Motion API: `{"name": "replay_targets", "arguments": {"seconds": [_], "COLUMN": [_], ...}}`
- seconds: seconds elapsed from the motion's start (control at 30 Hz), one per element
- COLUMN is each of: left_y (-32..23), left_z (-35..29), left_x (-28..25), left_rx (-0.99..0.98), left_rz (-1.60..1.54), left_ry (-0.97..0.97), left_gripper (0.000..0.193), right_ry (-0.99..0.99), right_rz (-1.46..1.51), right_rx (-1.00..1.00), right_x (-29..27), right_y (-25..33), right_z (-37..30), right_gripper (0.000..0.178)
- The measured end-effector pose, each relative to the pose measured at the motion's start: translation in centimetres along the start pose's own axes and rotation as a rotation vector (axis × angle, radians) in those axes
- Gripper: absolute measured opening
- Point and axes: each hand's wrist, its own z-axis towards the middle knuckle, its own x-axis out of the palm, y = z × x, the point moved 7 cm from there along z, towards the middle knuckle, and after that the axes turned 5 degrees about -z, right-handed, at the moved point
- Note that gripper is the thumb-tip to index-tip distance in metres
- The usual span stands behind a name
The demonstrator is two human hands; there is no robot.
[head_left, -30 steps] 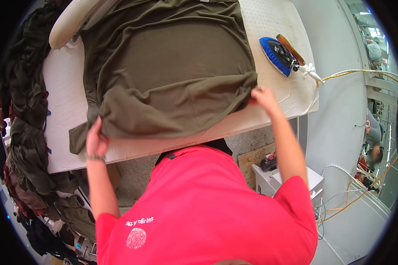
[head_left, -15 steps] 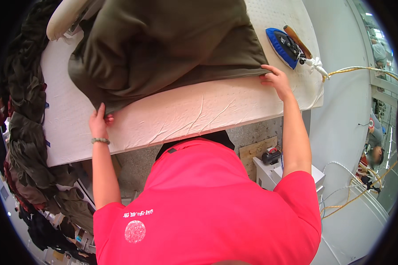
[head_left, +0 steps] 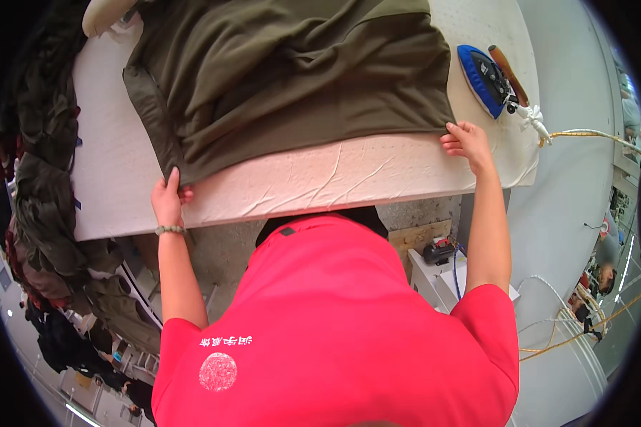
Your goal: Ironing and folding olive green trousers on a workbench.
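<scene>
An olive-green garment point(head_left: 285, 92) lies spread on the padded white ironing table point(head_left: 313, 174), with several soft folds across it. Its near edge runs almost straight between my hands, and a stitched band shows along its left side. My left hand point(head_left: 169, 199) pinches the near left corner between thumb and fingers. At the near right corner, my right hand point(head_left: 470, 146) grips the cloth the same way. To the right of the garment rests an iron point(head_left: 486, 82) with a blue-edged sole and a wooden handle. The garment's far end runs out of view.
Cream hoses point(head_left: 591, 133) lead off right from the iron. A padded arm point(head_left: 107, 16) stands at the table's far left. Dark garments point(head_left: 46, 213) are heaped along the left side. Below the table's right front are a white cabinet point(head_left: 431, 281) and a small black-and-red device point(head_left: 440, 251).
The garment has settled flatter, and its billowed cloth has dropped onto the table. Its left band now shows. Both hands keep hold of the corners.
</scene>
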Motion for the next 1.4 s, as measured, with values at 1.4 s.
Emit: {"name": "replay_targets", "arguments": {"seconds": [1.4], "left_y": [-4.1], "left_z": [-24.0], "left_x": [51.4], "left_rx": [1.394], "left_rz": [0.92], "left_ry": [0.628], "left_gripper": [0.075], "right_ry": [-0.827], "right_rz": [-1.177], "right_rx": [-0.708], "right_x": [-10.5], "right_y": [12.4], "right_z": [4.8], "right_gripper": [0.066]}}
